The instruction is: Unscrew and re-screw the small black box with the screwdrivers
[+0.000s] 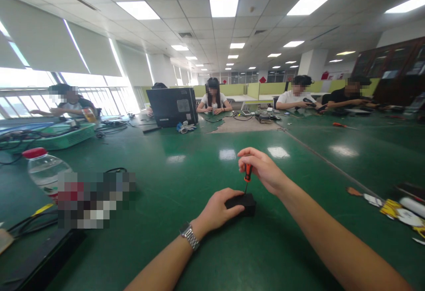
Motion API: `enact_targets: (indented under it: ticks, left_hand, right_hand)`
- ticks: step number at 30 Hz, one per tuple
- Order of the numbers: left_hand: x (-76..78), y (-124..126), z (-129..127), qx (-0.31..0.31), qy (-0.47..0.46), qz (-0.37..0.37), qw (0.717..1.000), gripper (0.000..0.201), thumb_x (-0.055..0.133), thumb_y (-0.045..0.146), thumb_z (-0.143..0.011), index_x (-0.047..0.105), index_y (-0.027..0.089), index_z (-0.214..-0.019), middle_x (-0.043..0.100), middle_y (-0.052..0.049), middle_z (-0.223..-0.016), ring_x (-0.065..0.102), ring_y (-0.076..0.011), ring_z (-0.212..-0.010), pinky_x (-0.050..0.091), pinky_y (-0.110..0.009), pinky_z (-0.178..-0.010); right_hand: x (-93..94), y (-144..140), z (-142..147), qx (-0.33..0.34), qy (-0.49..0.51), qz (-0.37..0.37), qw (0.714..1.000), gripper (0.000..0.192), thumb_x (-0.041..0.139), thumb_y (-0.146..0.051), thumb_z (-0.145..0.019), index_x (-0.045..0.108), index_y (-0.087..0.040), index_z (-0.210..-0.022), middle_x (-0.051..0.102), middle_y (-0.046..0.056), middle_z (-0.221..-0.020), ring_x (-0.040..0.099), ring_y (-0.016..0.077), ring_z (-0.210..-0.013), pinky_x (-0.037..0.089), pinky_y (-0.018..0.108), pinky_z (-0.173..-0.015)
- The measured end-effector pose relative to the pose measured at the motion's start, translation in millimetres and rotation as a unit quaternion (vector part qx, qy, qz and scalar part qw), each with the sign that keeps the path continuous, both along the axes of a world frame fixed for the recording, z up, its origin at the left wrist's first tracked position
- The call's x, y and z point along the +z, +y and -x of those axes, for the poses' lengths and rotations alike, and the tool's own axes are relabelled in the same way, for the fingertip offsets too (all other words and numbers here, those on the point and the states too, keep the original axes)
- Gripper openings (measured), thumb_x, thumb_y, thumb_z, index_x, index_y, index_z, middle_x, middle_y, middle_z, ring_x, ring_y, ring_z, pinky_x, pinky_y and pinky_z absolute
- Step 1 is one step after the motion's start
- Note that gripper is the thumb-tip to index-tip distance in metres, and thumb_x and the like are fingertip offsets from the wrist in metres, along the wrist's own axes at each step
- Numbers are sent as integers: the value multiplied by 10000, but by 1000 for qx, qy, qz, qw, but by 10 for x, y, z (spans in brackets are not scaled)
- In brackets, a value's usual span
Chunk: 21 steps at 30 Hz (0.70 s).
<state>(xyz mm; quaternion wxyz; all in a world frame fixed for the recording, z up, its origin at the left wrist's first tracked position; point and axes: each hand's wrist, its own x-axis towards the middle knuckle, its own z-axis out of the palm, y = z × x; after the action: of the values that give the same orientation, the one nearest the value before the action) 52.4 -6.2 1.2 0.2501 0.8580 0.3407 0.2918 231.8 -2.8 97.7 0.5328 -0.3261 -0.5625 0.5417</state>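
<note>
A small black box-shaped block [247, 203] lies on the green tabletop [186, 162] in front of me. My left hand [221, 207] is closed round its left end, thumb on the near side and fingers on the far side. Above the block, my right hand [262, 167] grips an orange and black screwdriver [247, 174] by its handle. The screwdriver stands nearly upright, its thin shaft pointing down at the block's top by the far edge. Whether the tip sits in a screw is too small to make out. A metal-banded watch [190, 235] is on my left wrist.
At left are a red-capped bottle [46, 169], cables and a green basket [75, 138]. A black computer case [172, 107] and gloves [186, 127] stand farther back. Another screwdriver [339, 124] and yellow-white items [392, 209] lie at right. Several people sit around the table.
</note>
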Motion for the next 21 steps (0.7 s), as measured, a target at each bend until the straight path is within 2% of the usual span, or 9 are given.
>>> enact_targets:
  ticks: [2,5,9,13,17,21]
  left_hand:
    - [-1,1,0,0,-1,0,1000,365,622,376,-841,619,216,-1170,666,-55,-1046,613,-212,-929,466,-315,-867]
    - [-3,4,0,-2,-5,1,1000,365,626,370,-841,617,217,-1172,663,-55,-1063,611,-212,-940,462,-318,-876]
    - [-3,5,1,0,-6,0,1000,361,635,358,-837,615,224,-1172,664,-48,-1053,612,-209,-936,461,-311,-869]
    - [-2,3,3,-1,-6,1,1000,357,638,349,-837,615,224,-1171,661,-46,-1066,609,-209,-949,457,-311,-880]
    - [-4,7,4,-2,-8,3,1000,362,637,356,-840,612,226,-1177,661,-45,-1061,609,-207,-946,454,-312,-879]
    - [-8,14,1,-3,-11,4,1000,358,642,352,-840,613,228,-1174,660,-39,-1067,608,-202,-949,450,-304,-882]
  right_hand:
    - [1,1,-2,-27,1,-7,1000,191,654,-279,-690,587,-203,-853,583,-37,-675,544,125,-633,420,274,-643]
    - [1,4,-2,17,1,14,1000,161,625,-299,-714,588,-194,-829,542,-46,-605,502,115,-561,433,292,-643]
    - [3,-1,5,-41,-13,-11,999,222,671,-299,-693,584,-207,-875,587,-31,-710,542,126,-651,406,266,-629]
    - [10,-8,9,15,-12,8,1000,217,633,-320,-729,574,-203,-902,584,-31,-675,547,134,-618,400,277,-607]
    - [2,5,0,-58,-2,-8,998,220,668,-289,-690,572,-202,-868,588,-34,-690,544,126,-640,397,265,-621]
    - [-16,17,-11,22,-6,11,1000,174,616,-294,-730,582,-196,-869,573,-36,-632,533,128,-592,399,272,-597]
